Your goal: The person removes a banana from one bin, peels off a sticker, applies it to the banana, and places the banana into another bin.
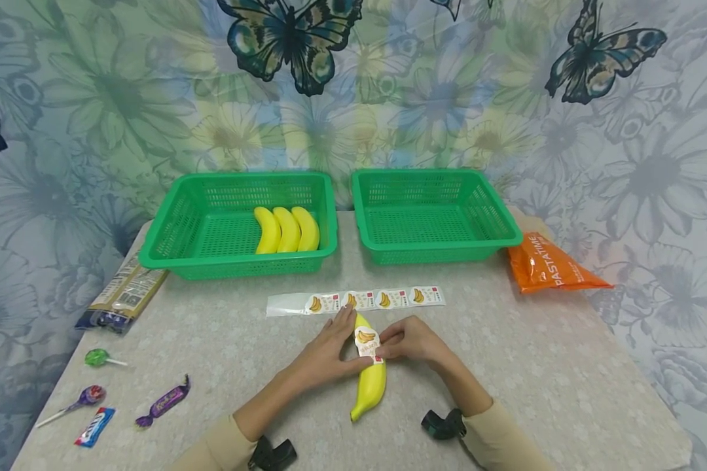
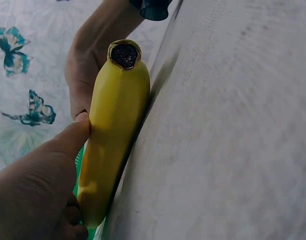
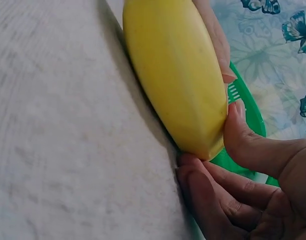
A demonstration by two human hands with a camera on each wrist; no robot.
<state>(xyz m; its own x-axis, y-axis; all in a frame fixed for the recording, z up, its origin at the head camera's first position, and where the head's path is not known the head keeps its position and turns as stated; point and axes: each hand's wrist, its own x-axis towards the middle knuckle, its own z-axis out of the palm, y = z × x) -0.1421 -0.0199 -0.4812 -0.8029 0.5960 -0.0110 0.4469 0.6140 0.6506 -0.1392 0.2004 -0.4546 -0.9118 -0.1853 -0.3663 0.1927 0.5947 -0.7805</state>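
A yellow banana (image 1: 370,383) lies lengthwise on the table (image 1: 507,366) in front of me, with a white banana sticker (image 1: 367,340) on its upper half. My left hand (image 1: 344,340) grips it from the left, thumb at the sticker and forefinger stretched along the fruit. From the right, my right hand (image 1: 391,343) pinches it at the sticker's edge with curled fingers. The left wrist view shows the banana (image 2: 115,125) with my left hand (image 2: 68,165) round it. In the right wrist view my right hand (image 3: 228,160) has its thumb on the banana (image 3: 178,75).
A strip of banana stickers (image 1: 359,301) lies just beyond the hands. Behind it stand a left green basket (image 1: 177,229) holding three bananas (image 1: 287,229) and a right green basket (image 1: 436,245). An orange pasta packet (image 1: 550,265) lies right; a dark packet (image 1: 124,294), lollipops (image 1: 97,357) and sweets (image 1: 167,400) lie left.
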